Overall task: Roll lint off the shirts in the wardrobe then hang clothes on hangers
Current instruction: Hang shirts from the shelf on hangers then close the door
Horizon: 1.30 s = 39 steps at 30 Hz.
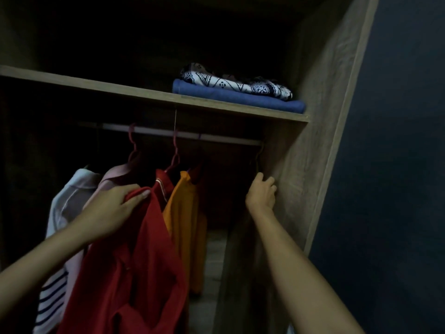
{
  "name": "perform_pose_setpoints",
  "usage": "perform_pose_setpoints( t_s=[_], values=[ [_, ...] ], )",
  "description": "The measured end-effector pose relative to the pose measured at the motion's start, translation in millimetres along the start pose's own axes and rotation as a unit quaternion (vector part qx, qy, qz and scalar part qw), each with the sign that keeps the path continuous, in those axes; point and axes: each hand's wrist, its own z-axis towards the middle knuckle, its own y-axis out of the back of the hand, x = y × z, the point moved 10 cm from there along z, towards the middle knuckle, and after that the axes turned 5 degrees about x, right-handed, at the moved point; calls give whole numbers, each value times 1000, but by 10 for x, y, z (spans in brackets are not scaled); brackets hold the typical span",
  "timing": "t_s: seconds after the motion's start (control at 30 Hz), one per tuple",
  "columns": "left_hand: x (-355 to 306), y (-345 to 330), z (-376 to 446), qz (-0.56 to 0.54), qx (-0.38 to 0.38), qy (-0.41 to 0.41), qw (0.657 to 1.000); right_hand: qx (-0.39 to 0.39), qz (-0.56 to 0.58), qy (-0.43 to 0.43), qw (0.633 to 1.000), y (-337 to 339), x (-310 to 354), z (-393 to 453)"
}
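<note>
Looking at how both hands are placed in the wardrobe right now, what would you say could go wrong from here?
1. The left hand grips only a bunch of the red shirt; the fabric might slip free.
2. The right hand holds a dark hanger close against the wardrobe side panel; it may knock the panel when lifted off the rail.
3. The dim light makes the hook hard to see.
</note>
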Motion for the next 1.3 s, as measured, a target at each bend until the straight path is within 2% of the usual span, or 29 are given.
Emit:
perform_pose_setpoints(
  t_s=[0.1, 0.2, 0.3, 0.4, 0.5, 0.6, 0.7, 0.77, 0.87, 1.03, 1.3],
  values=[
    [75, -54, 24, 5, 4, 16, 1000, 19, 42, -1, 999, -67, -22, 75],
    [136, -114, 79, 2, 4, 26, 1000, 51, 134, -7, 990, -38, 28, 121],
    [122, -168, 123, 13, 0, 24, 1000, -4, 220, -3, 975, 231, 131, 93],
    [82, -191, 143, 22, -3, 23, 999, -44, 232, 28, 971, 496, 265, -50],
    [97, -202, 142, 29, -11, 40, 999, -37, 254, 46, 965, 585, 270, -250],
    [200, -203, 124, 10, -22, 75, 997, 22, 299, 49, 953, 535, 196, -513],
    [306, -253, 76, 19, -13, 117, 993, 137, 415, 9, 899, 487, 80, -886],
    [361, -347, 24, 33, 16, 137, 990, 217, 443, 4, 870, 508, 41, -1140],
    [487, -524, -79, 38, 56, 156, 985, 295, 426, 8, 855, 601, -37, -1472],
    [698, -732, -286, 51, 75, 189, 978, 380, 382, 9, 842, 598, -167, -1847],
    [895, -854, -590, 64, 91, 238, 965, 469, 365, 30, 804, 455, 66, -2272]
  ],
)
